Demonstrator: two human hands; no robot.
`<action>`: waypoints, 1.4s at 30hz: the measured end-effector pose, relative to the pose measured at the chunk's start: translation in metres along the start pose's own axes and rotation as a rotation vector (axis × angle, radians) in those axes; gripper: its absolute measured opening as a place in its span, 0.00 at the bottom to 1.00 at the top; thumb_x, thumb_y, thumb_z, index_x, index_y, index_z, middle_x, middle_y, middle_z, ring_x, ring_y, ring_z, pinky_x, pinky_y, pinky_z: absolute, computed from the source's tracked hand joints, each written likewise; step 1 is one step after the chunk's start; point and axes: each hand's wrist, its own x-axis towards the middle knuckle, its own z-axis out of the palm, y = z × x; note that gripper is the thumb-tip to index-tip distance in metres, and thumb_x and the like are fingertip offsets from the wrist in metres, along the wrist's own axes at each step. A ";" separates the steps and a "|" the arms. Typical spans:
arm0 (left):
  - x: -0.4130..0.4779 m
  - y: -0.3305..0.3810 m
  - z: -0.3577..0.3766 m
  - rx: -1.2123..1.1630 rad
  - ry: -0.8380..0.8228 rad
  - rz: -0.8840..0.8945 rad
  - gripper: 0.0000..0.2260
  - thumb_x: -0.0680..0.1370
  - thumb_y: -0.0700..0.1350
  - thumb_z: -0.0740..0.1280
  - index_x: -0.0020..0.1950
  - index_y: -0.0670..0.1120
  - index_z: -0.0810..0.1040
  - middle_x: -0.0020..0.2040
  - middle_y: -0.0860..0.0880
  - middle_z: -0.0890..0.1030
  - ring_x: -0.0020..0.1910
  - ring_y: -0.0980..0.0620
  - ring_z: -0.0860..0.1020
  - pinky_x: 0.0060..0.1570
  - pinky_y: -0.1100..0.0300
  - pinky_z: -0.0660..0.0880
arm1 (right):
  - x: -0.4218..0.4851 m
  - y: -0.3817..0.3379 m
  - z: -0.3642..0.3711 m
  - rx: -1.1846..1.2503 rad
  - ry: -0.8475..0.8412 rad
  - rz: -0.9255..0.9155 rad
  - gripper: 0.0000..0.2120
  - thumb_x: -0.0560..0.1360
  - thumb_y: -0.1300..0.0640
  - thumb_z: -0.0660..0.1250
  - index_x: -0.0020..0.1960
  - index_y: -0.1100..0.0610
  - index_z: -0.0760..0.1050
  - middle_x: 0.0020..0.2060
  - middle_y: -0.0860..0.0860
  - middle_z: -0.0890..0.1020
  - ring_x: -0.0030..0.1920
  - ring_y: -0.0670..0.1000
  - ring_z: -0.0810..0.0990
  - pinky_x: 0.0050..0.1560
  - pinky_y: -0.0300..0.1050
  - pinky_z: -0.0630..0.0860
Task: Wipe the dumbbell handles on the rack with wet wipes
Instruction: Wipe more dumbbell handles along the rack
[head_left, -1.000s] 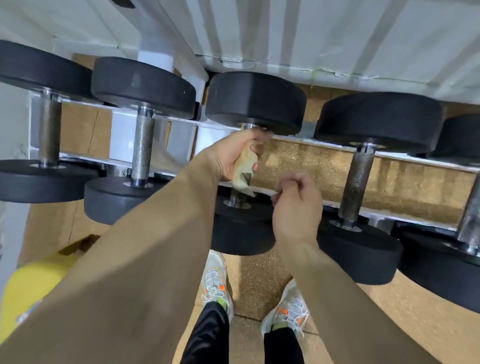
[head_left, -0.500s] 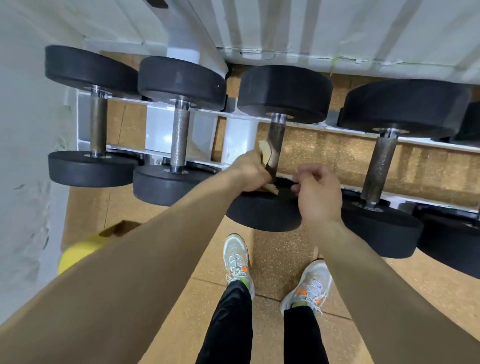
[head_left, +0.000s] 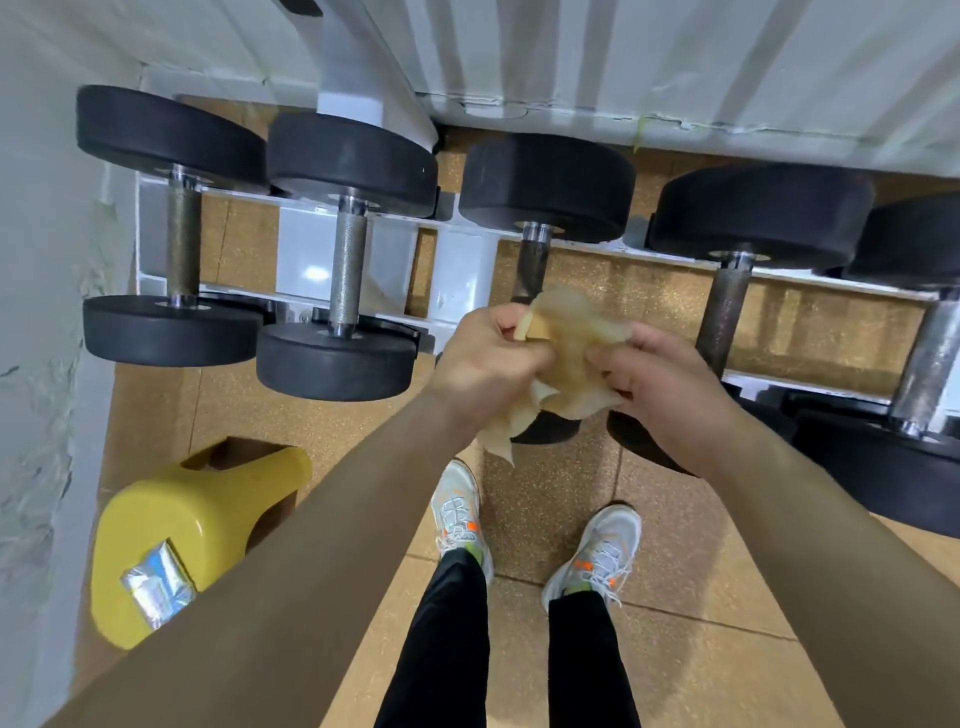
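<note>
Head view: my left hand (head_left: 488, 364) and right hand (head_left: 665, 384) both pinch the crumpled, browned wet wipe (head_left: 571, 338), held off the rack (head_left: 457, 270) at its front rail, below the third handle (head_left: 532, 265). I judge the right-end handles (head_left: 727, 306) are not yet wiped.

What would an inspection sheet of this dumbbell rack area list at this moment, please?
Surface: tan speckled floor tiles.
Job's things: black dumbbells lie on the white rack; a yellowed wet wipe is bunched up in front of it; the middle handle is partly hidden behind the wipe.
Clutter: yellow stool with a blue-silver packet on top.
Grips: left hand and right hand both grip the wipe.
Cables: nothing seen.
Surroundings: white wall at left; white panelling behind the rack; the person's pale trainers below.
</note>
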 end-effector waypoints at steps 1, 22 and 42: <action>0.002 0.000 0.002 0.014 0.017 -0.016 0.05 0.69 0.38 0.67 0.36 0.48 0.79 0.34 0.48 0.76 0.36 0.51 0.76 0.39 0.57 0.74 | -0.003 -0.002 -0.006 -0.005 -0.009 -0.017 0.08 0.79 0.61 0.68 0.58 0.56 0.81 0.51 0.55 0.86 0.54 0.58 0.85 0.57 0.56 0.81; 0.087 0.027 0.122 0.067 0.117 -0.047 0.08 0.78 0.50 0.72 0.51 0.47 0.81 0.48 0.47 0.83 0.46 0.50 0.82 0.42 0.60 0.79 | 0.016 0.000 -0.133 0.030 0.602 -0.017 0.12 0.79 0.61 0.66 0.38 0.51 0.76 0.29 0.43 0.83 0.31 0.43 0.81 0.32 0.35 0.76; 0.051 -0.021 0.200 0.167 0.564 0.051 0.08 0.80 0.45 0.64 0.58 0.50 0.71 0.56 0.52 0.75 0.58 0.49 0.73 0.57 0.53 0.70 | 0.090 0.000 -0.096 -0.115 0.500 0.067 0.05 0.74 0.56 0.74 0.46 0.57 0.81 0.36 0.49 0.84 0.39 0.49 0.84 0.42 0.41 0.81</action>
